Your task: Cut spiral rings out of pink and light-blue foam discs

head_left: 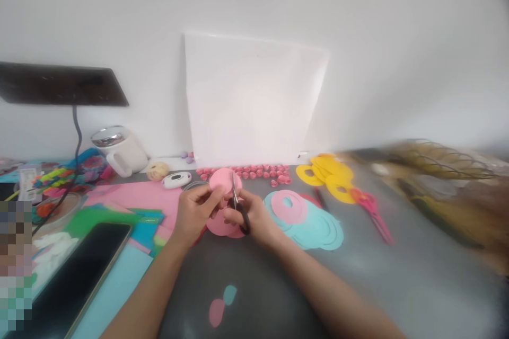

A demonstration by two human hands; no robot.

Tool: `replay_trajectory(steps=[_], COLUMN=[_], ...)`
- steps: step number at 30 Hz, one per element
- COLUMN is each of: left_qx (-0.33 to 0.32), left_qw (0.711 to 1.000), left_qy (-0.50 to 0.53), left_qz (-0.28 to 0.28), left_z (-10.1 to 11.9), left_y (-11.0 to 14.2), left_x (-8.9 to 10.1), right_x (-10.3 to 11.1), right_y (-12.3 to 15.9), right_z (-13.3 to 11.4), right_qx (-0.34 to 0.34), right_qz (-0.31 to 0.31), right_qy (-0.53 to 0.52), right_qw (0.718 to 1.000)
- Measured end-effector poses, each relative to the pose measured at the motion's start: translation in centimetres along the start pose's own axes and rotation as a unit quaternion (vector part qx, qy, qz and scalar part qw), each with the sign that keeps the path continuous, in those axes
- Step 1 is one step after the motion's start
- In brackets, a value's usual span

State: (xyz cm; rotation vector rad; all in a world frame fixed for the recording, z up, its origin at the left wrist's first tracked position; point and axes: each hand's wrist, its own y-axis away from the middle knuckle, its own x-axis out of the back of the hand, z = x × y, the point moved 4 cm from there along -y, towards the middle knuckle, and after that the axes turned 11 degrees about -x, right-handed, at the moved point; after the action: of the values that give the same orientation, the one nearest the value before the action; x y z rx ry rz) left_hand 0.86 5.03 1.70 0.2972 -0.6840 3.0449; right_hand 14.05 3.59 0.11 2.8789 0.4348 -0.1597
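Observation:
My left hand [199,209] pinches the lower edge of a pink paper circle [222,180], held up above the table. In my right hand [254,214] is a pair of scissors [234,193] with black handles, its blades pointing up beside the circle's right side. Whether the blades are cutting into the paper I cannot tell. Beneath my hands lie more pink paper circles [225,226]. To the right, a pink paper ring [280,206] rests on several light blue paper rings [318,230]. Two small paper scraps, one pink [217,312] and one blue [229,294], lie nearer to me.
Rows of small pink rolled-paper pieces [258,171] sit behind my hands. Yellow paper rings [330,172] and pink scissors [374,212] lie to the right. Coloured paper sheets [139,196], a phone [83,275] and a white mug [126,153] are on the left.

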Motion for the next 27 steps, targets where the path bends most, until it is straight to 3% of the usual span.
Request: replay_trajectory(steps=[10, 17, 23, 27], left_qx=[0.004, 0.008, -0.003, 0.001], left_qw=[1.0, 0.996, 1.0, 1.0], left_qy=[0.012, 0.054, 0.006, -0.002], left_qz=[0.018, 0.066, 0.015, 0.017], left_z=[-0.3, -0.6, -0.4, -0.5], left_y=[0.0, 0.0, 0.1, 0.1], left_x=[0.3, 0.7, 0.0, 0.0], right_x=[0.1, -0.1, -0.4, -0.4], right_y=[-0.2, -0.3, -0.3, -0.3], right_z=[0.4, 1.1, 1.2, 1.1], right_qx=[-0.014, -0.046, -0.03, -0.029], right_qz=[0.008, 0.004, -0.004, -0.016], right_qy=[-0.003, -0.001, -0.021, -0.017], right_qw=[1.0, 0.999, 0.999, 0.999])
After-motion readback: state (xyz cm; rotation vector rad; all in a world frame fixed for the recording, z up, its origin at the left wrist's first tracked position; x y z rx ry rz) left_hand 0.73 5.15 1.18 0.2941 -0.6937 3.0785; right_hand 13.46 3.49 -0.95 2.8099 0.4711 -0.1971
